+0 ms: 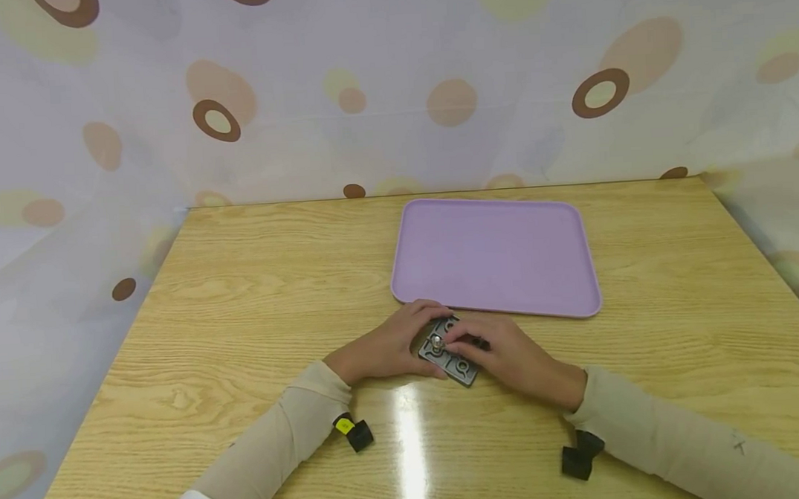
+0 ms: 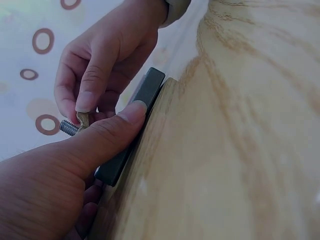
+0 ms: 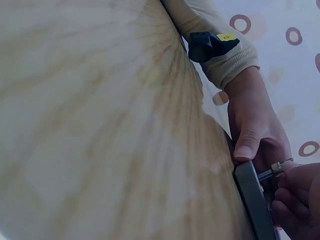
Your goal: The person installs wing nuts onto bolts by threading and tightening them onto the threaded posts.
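A grey metal plate with round holes and raised ribs lies on the wooden table. My left hand grips it by its edges, thumb on the near side and fingers on the far side. From the plate stands a threaded bolt, carrying a brass-coloured wing nut. My right hand pinches this wing nut between thumb and fingertips, just above the plate. In the left wrist view the bolt's threaded end sticks out past the nut. The right palm partly covers the plate's right side in the head view.
A lilac tray lies just beyond the hands, its near rim close to the left fingertips. The wooden table ends at a patterned cloth behind and at the sides. Each wrist wears a small black camera.
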Demonstrator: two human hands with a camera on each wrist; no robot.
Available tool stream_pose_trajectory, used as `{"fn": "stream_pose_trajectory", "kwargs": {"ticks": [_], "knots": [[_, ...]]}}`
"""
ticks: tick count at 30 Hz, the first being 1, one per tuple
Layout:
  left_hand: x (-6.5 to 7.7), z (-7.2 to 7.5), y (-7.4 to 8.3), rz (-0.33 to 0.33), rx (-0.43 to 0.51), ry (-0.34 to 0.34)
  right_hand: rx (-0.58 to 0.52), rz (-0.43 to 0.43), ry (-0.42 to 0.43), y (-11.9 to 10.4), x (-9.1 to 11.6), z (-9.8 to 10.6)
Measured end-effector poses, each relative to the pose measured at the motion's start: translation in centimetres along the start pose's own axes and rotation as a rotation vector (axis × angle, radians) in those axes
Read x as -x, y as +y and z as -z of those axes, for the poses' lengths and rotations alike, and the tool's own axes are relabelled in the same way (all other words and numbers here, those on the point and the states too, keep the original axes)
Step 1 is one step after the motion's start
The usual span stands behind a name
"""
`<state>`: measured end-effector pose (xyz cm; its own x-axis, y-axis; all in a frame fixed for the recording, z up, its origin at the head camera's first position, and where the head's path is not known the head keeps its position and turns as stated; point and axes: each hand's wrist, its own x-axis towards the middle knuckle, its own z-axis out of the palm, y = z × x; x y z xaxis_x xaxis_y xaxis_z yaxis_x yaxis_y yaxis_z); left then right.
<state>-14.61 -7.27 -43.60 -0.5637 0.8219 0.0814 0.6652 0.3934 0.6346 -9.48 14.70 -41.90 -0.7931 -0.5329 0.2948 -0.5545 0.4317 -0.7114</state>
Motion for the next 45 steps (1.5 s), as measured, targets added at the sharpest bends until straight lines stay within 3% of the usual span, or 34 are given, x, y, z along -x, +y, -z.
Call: {"fn": "stream_pose_trajectory", "kwargs": {"ticks": [11, 24, 34, 45], "knots": [[0.10, -0.06, -0.01, 0.002, 0.003, -0.008, -0.032, -0.036, 0.014, -0.17, -0.14, -0.70], [0.14, -0.05, 0.18, -0.004, -0.002, -0.019, -0.005, 0.000, 0.004, -0.36, -0.29, -0.93], [0.20, -0.11, -0.02, -0.010, 0.010, 0.000, 0.036, -0.071, 0.012, -0.42, 0.06, -0.19], [0.22, -0.17, -0.21, -0.006, 0.019, -0.001, 0.015, -0.025, 0.010, 0.06, 0.18, -0.04]]}}
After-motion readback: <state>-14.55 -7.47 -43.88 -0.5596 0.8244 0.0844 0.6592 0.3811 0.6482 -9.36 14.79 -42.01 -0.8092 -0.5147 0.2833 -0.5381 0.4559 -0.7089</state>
